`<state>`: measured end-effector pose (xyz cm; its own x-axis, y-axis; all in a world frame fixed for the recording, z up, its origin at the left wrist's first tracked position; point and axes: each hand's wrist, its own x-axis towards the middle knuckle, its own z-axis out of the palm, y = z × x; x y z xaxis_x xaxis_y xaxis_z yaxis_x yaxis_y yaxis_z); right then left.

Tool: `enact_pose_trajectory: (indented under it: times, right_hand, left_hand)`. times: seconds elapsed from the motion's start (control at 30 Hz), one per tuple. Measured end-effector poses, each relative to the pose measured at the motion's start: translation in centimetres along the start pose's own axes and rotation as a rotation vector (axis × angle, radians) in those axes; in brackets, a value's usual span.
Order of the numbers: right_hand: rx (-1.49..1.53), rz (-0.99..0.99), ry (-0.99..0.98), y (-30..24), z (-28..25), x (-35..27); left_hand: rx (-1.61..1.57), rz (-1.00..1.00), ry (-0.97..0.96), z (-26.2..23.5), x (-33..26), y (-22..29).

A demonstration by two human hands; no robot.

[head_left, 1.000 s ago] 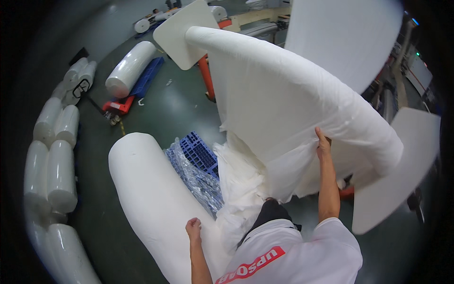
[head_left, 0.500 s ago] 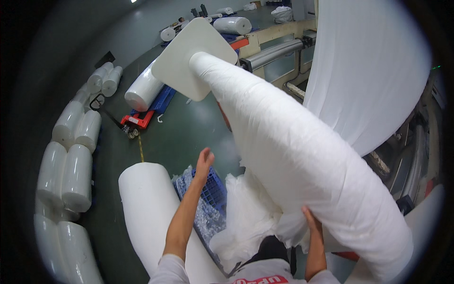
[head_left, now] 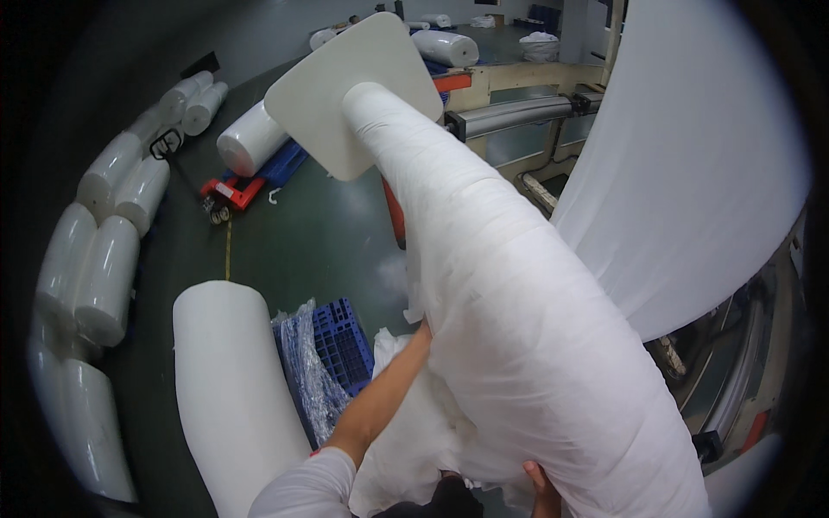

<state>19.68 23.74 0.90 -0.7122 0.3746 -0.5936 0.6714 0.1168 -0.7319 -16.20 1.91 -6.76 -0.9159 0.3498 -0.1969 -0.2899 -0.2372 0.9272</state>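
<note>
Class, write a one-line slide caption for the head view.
Left hand, partly hidden, and right hand at a large white roll with a pale end plate.

The fabric roll (head_left: 527,319) at four o'clock is plain white; the end plate (head_left: 315,99) at eleven is off-white, the pallet jack (head_left: 237,193) at ten red, the plastic pallet (head_left: 341,345) at seven gridded blue.

Along the left, a double row of glossy white rolls (head_left: 107,281) edging a dark green floor (head_left: 332,250). Farther in, a red pallet jack (head_left: 233,192) with a dark handle, near a partly hidden white roll (head_left: 250,142) over a blue pallet (head_left: 283,164). Nearer, a yellow floor line (head_left: 228,250). Lower, a blue grid pallet (head_left: 339,338), crumpled clear film (head_left: 304,367) along its left. Beyond, a shiny metal roller (head_left: 518,115).
</note>
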Motion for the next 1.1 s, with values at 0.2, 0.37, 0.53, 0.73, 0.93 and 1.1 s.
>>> enact_pose_trajectory:
  times: [0.2,0.37,0.53,0.73,0.93,1.1]
  right_hand:
    - [0.146,-0.006,0.004,-2.0,0.6,-1.8]
    - [0.291,-0.119,0.057,-2.2,1.0,0.2]
    - [-0.445,-0.022,0.079,-6.3,5.0,-8.2]
    - [-0.396,-0.152,-0.147,14.8,10.2,4.8]
    - [0.229,0.033,-0.190,19.4,8.8,1.3]
    - [0.277,-0.259,-0.074,9.0,9.2,-3.6]
  left_hand:
    - [0.118,0.090,-0.378,1.8,-12.5,3.2]
    - [0.316,0.193,-0.394,4.9,-16.1,11.7]
    - [0.040,0.095,-0.288,7.5,-22.0,16.6]
    - [1.085,-0.371,-0.240,-4.8,-29.6,-25.7]
    - [1.015,-0.346,-0.013,-5.3,-33.7,-26.4]
    - [0.326,-0.107,-0.038,0.2,-21.8,-11.3]
